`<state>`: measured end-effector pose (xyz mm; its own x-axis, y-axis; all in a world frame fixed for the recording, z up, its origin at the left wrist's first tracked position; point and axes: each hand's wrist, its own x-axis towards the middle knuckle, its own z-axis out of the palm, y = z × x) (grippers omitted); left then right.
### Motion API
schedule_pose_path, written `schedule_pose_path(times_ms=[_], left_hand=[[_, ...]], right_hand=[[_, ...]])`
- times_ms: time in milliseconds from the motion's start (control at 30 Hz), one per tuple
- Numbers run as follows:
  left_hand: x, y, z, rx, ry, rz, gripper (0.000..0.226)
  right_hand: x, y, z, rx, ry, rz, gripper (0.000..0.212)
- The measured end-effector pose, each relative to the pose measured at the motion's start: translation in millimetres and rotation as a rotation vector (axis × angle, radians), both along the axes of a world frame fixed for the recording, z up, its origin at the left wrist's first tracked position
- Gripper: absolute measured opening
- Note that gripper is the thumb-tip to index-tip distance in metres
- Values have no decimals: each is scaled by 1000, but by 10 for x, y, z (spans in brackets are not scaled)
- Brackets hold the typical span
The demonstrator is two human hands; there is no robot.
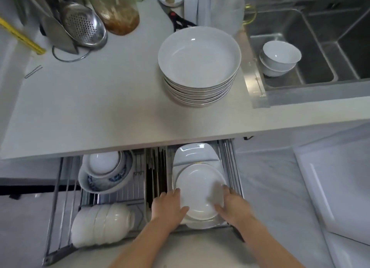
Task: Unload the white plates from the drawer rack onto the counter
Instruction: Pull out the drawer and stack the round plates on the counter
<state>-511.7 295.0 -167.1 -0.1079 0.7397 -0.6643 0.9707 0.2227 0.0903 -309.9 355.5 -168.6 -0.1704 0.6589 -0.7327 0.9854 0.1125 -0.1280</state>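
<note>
A round white plate [200,189] lies on top of other white dishes in the right bay of the open drawer rack [233,167]. My left hand [169,206] grips its left rim, thumb over the edge. My right hand [232,204] grips its right rim the same way. Behind it a squarish white dish [193,153] sits partly under the counter edge. On the counter [90,111] stands a stack of several deep white plates [199,65].
The rack's left bay holds nested blue-patterned bowls [106,172] and a row of white bowls [102,223] on their sides. A steel strainer [84,26], a jar [118,11] and scissors [180,21] stand at the counter's back. Two white bowls [279,57] sit in the sink [312,47].
</note>
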Motion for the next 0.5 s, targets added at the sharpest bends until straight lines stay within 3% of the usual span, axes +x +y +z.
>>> schedule_pose_path(times_ms=[100, 300, 500], left_hand=[[2, 28, -193, -37, 17, 54, 58], [7, 144, -515, -61, 64, 84, 66], [21, 243, -660, -63, 87, 157, 58]], right_hand=[[-27, 47, -172, -55, -38, -80, 77], [-118, 143, -385, -2, -100, -148, 57], [-160, 196, -489, 15, -152, -169, 48]])
